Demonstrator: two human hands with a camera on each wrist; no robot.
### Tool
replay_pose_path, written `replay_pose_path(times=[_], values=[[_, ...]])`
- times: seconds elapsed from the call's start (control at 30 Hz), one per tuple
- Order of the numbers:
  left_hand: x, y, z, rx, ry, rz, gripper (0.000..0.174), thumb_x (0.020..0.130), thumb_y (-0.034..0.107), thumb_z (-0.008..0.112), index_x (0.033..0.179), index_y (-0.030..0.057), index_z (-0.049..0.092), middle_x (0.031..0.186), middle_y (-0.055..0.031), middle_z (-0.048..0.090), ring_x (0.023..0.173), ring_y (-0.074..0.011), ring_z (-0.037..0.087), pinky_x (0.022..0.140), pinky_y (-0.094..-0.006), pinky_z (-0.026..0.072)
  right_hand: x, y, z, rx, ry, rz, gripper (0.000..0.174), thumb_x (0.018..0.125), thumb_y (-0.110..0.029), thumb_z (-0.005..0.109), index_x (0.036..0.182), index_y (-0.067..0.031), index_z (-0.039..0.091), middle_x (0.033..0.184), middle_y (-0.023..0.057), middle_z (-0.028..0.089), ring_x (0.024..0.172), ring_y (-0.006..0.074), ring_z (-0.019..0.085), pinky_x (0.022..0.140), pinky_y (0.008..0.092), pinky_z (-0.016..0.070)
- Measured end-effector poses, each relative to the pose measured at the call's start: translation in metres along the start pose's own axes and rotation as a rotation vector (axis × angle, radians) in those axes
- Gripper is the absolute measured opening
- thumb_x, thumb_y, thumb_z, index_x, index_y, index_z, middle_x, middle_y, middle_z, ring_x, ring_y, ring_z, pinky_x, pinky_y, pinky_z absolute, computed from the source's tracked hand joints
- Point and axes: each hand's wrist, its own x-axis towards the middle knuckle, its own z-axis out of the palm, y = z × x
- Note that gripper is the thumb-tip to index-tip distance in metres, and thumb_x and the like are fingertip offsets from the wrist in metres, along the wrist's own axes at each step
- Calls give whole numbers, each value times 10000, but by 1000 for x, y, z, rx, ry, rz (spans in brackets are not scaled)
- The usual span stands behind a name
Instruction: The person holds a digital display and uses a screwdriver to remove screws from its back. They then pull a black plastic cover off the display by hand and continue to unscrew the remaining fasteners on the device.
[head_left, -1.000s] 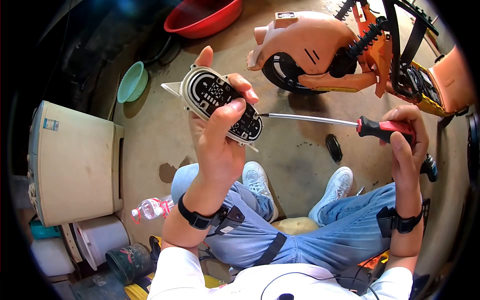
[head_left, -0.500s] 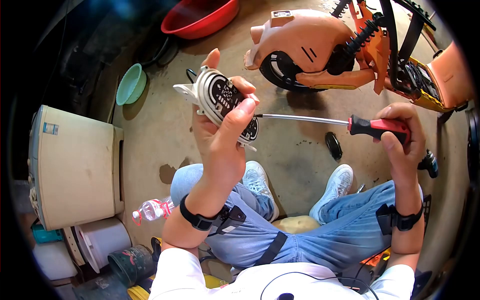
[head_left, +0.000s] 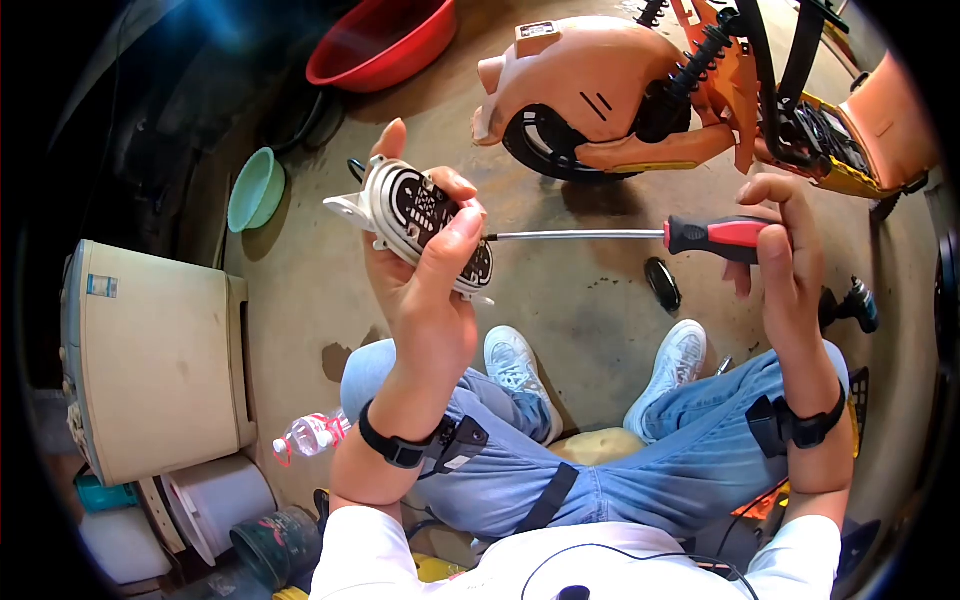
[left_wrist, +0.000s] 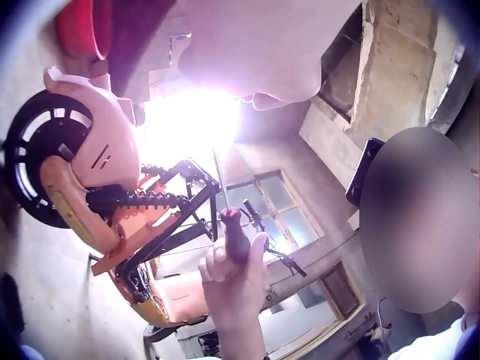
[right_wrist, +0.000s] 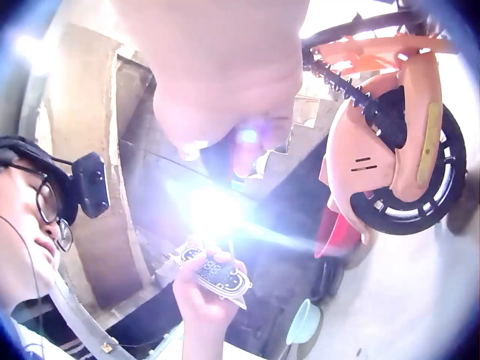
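In the head view my left hand [head_left: 435, 300] holds an oval instrument panel [head_left: 412, 205] with a black printed face and a pale casing, the thumb lying across the face. My right hand [head_left: 792, 260] pinches the red-and-black handle of a screwdriver [head_left: 712, 238] between thumb and fingers. The shaft runs level to the panel's right edge, its tip by my left thumb. The same screwdriver [left_wrist: 236, 234] points up in the left wrist view, where glare hides its tip. The right wrist view shows the panel [right_wrist: 223, 280] tilted in my left hand.
An orange scooter [head_left: 610, 80], partly stripped, stands ahead. A red basin [head_left: 375, 60] and a green basin [head_left: 257, 190] are at the far left. A black oval part [head_left: 662, 285] and a power drill [head_left: 853, 305] lie right; a plastic bottle [head_left: 310, 434] and beige box [head_left: 155, 360] stand left.
The panel has turned so its face shows more narrowly. My right hand has moved left with the screwdriver, and its fingers have spread on the handle. The head view has shifted slightly.
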Motion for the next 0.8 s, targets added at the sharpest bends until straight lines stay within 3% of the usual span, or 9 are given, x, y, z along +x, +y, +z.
replay_pose_path(times=[0.07,0.2,0.27,0.37,0.47,0.57,0.7,0.77,0.8], values=[[0,0,1,5,6,-2,735,823,0,665,1482,34,340,988,-31,623,836,-52,549,737,-184,435,2,-6,1,85,-67,26,579,949,-532,591,1251,-51,479,805,35,621,644,61,559,610,191,433],[-1,-1,2,-6,27,10,736,823,2,669,1482,35,342,990,-31,621,843,-52,547,744,-183,432,7,-2,23,103,77,-172,581,941,-531,604,1250,-57,478,812,31,616,647,60,550,623,188,435],[-1,0,1,61,11,-5,722,818,23,619,1476,33,324,982,-102,598,914,-159,579,887,-278,439,6,0,21,111,86,-177,537,962,-491,592,1246,-51,473,791,18,601,637,58,541,610,188,432],[-2,0,2,67,-3,-22,725,818,22,618,1478,31,319,976,-98,599,910,-155,578,886,-275,438,6,10,-3,9,-60,-57,435,996,-403,570,1236,-57,462,775,18,599,612,56,525,578,187,418],[-2,1,2,65,7,-30,727,818,24,620,1478,28,315,970,-95,600,907,-151,577,885,-269,438,8,5,9,190,-29,-47,433,995,-406,573,1223,-55,465,787,28,616,618,55,532,582,188,425],[1,0,0,52,26,-18,729,815,25,623,1476,25,317,968,-95,601,904,-149,577,885,-264,437,10,-2,25,152,40,-144,451,1011,-447,528,1224,-54,467,774,32,623,611,55,541,575,190,426],[0,-1,0,51,29,-27,731,812,29,626,1475,24,319,968,-94,603,902,-149,578,884,-264,438,7,-1,10,67,13,-121,469,984,-424,571,1250,-54,460,849,57,630,685,67,578,604,201,450],[0,-3,-2,0,19,-47,727,808,19,676,1467,26,369,997,-32,624,884,-70,559,799,-209,442,7,-4,-7,44,-107,235,504,901,-334,650,1269,-53,449,978,93,626,787,86,594,665,227,482],[0,-3,-2,1,19,-47,727,808,19,676,1467,26,369,997,-32,624,884,-70,559,799,-209,442,8,-4,-7,45,-107,236,504,901,-334,650,1269,-53,449,978,93,626,787,86,594,665,227,482]])
